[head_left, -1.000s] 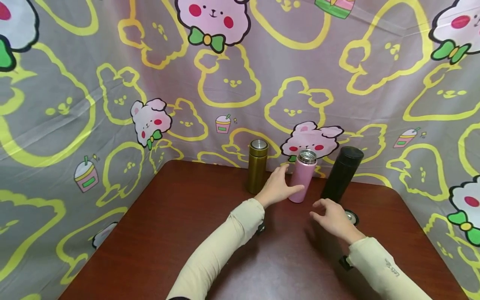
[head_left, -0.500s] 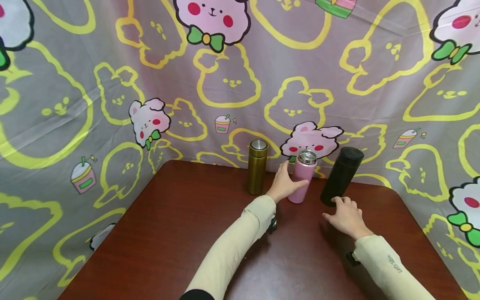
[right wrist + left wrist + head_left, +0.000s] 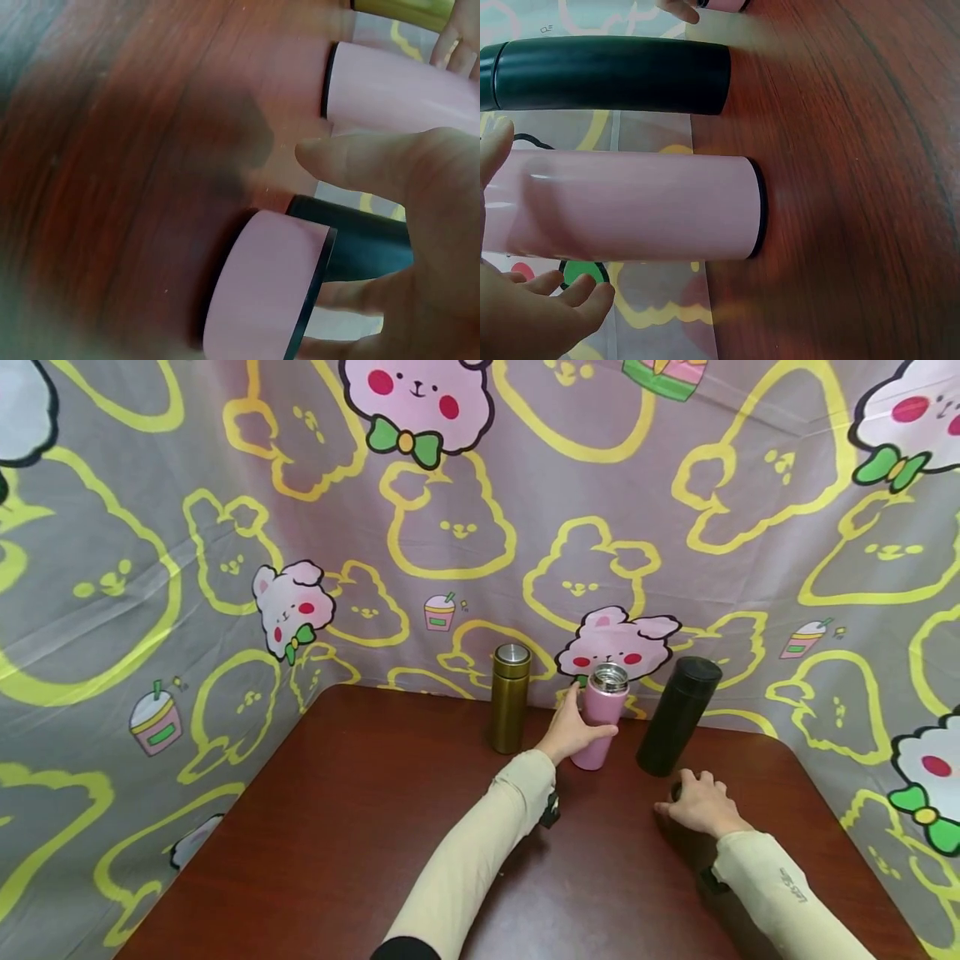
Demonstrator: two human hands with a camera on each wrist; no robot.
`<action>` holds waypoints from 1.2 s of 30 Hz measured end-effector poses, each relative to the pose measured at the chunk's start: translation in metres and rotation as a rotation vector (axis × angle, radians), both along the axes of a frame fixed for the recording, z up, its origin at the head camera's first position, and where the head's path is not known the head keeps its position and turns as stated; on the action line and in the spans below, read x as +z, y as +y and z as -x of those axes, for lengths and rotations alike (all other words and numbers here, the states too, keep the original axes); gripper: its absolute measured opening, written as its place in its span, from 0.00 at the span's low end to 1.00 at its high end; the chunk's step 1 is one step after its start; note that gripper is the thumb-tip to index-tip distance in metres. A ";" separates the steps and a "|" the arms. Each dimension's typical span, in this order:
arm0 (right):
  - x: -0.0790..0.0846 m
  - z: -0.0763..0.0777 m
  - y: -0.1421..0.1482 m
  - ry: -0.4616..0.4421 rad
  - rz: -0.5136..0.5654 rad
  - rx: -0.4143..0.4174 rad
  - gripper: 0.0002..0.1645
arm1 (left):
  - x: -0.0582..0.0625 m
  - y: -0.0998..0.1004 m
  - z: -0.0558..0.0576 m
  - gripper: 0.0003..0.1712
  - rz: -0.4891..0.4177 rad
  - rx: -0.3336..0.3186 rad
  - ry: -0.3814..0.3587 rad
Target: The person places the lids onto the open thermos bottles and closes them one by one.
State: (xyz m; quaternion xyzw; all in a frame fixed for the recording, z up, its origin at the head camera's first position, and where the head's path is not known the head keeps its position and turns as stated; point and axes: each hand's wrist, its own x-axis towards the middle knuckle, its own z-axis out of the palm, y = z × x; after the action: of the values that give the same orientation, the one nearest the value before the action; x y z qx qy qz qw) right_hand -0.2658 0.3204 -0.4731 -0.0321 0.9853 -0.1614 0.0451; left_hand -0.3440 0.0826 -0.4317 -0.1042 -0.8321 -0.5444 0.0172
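Observation:
A pink thermos flask (image 3: 596, 735) stands upright without its lid, its steel mouth showing. My left hand (image 3: 570, 733) is beside it, thumb extended across its front. In the left wrist view, several fingers (image 3: 585, 304) lie on the other side, slightly apart from the pink wall; contact higher up is out of view. My right hand (image 3: 701, 803) hovers low over the pink lid (image 3: 266, 289), which has a black rim and is mostly hidden in the head view. The right thumb (image 3: 337, 159) is stretched away from the lid, and other fingers are behind it.
A black thermos flask (image 3: 678, 718) stands just right of the pink one. Left of it stands a gold flask (image 3: 510, 702) with a steel-topped lid. The brown table (image 3: 337, 827) ends against a cartoon-printed cloth (image 3: 480, 585).
My left hand has moved right, closer to the pink flask. My right hand has shifted right and settled over the lid, which was partly visible beside it a second ago. The flasks stay put.

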 end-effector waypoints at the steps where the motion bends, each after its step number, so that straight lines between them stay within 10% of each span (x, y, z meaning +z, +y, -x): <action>1: -0.001 0.000 0.001 -0.012 0.000 0.003 0.51 | -0.001 0.000 0.001 0.60 -0.002 0.002 0.005; 36: -0.005 0.002 0.005 0.038 0.028 0.046 0.45 | -0.003 -0.001 0.001 0.41 0.119 0.011 0.139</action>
State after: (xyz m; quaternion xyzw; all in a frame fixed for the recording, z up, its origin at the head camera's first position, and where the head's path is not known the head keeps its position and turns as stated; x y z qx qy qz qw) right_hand -0.2683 0.3255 -0.4783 -0.0584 0.9827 -0.1735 0.0295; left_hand -0.3448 0.0821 -0.4350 -0.1379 -0.8604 -0.4854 0.0716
